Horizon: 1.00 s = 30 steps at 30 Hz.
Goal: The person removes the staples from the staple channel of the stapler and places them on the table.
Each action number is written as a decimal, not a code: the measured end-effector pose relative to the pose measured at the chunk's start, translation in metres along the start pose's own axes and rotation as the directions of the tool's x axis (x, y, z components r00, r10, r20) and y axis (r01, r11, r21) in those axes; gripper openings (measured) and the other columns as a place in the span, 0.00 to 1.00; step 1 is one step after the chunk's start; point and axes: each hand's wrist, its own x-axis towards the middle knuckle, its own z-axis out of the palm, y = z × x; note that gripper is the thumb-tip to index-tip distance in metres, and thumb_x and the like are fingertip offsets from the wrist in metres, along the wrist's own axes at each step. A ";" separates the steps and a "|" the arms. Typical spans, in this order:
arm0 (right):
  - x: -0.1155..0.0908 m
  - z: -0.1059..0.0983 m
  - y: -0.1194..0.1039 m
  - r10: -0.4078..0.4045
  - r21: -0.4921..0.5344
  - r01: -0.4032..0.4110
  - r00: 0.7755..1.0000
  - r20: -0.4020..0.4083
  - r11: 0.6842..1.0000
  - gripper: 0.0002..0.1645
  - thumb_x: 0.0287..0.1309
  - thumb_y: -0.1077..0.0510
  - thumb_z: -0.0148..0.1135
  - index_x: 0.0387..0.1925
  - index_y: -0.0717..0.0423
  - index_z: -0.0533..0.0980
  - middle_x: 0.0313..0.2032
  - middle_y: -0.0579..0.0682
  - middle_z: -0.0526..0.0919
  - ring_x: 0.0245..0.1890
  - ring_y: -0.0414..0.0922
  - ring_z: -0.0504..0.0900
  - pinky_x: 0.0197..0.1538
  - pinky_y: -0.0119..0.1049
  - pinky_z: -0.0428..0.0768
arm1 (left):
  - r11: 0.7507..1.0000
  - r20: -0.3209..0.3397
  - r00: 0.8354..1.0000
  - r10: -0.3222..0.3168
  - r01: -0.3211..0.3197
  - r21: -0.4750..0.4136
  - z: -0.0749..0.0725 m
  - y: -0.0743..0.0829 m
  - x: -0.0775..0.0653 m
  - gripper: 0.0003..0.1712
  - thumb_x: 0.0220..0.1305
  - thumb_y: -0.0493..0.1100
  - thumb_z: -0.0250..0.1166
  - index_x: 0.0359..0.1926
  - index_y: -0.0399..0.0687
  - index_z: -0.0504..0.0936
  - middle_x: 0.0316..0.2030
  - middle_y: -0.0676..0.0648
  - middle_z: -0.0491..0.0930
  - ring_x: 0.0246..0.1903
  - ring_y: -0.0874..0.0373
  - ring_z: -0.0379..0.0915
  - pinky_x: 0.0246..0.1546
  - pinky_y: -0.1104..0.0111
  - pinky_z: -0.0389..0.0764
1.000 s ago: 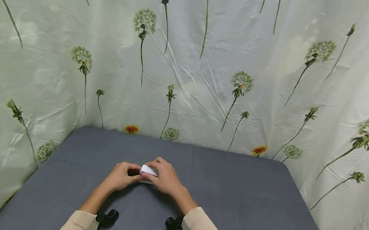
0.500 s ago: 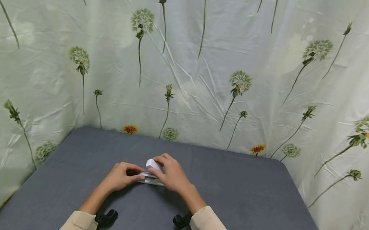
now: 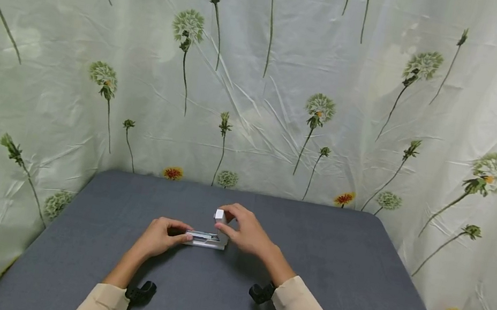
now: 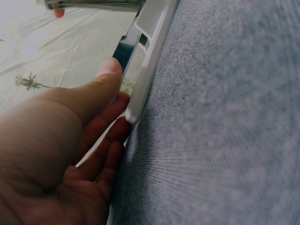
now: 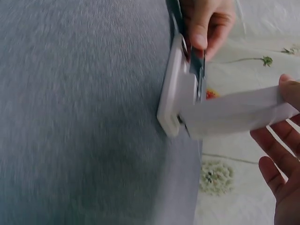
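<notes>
A white stapler [image 3: 207, 244] lies on the table, its top arm [image 5: 234, 112] swung up steeply from the hinge at the right end. The metal staple channel [image 4: 124, 50] is exposed along the base. My left hand [image 3: 159, 237] pinches the left end of the stapler, the thumb on the metal channel and the fingers on the far side. With thumb and fingertips, my right hand [image 3: 249, 234] holds the raised arm near its free end. In the right wrist view the stapler's base [image 5: 174, 89] rests on the cloth.
A dark grey cloth covers the table [image 3: 331, 276]. Behind and beside it hangs a pale curtain [image 3: 276, 100] printed with dandelions. A black wrist camera [image 3: 141, 292] is strapped to the left forearm, and another black camera [image 3: 261, 293] to the right one.
My right hand has moved right, swinging the stapler's top arm up from low over the base to nearly upright and uncovering the metal channel. The left hand has stayed at the left end.
</notes>
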 end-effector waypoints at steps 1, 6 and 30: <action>-0.001 -0.003 0.001 0.000 0.009 0.000 1.000 0.000 1.000 0.25 0.71 0.48 0.64 0.64 0.51 0.75 0.48 0.47 0.81 0.48 0.46 0.82 0.54 0.52 0.80 | 1.000 0.000 1.000 -0.002 0.002 0.000 0.000 0.000 0.000 0.10 0.59 0.53 0.78 0.42 0.62 0.92 0.39 0.56 0.90 0.39 0.64 0.82 0.42 0.65 0.80; -0.007 -0.016 0.005 0.004 0.022 -0.004 1.000 0.000 1.000 0.25 0.70 0.50 0.66 0.64 0.51 0.76 0.50 0.47 0.82 0.48 0.47 0.82 0.57 0.52 0.79 | 1.000 0.000 1.000 -0.009 0.009 0.003 -0.002 -0.001 0.001 0.10 0.59 0.53 0.77 0.42 0.62 0.92 0.40 0.56 0.90 0.40 0.63 0.82 0.42 0.65 0.80; -0.049 -0.042 0.045 0.128 -0.049 -0.127 0.991 0.030 0.991 0.23 0.69 0.53 0.68 0.62 0.55 0.78 0.54 0.50 0.85 0.50 0.46 0.81 0.58 0.55 0.79 | 1.000 -0.010 1.000 0.006 -0.006 0.016 -0.001 0.001 0.000 0.11 0.59 0.53 0.77 0.43 0.61 0.92 0.39 0.56 0.90 0.39 0.63 0.82 0.42 0.65 0.80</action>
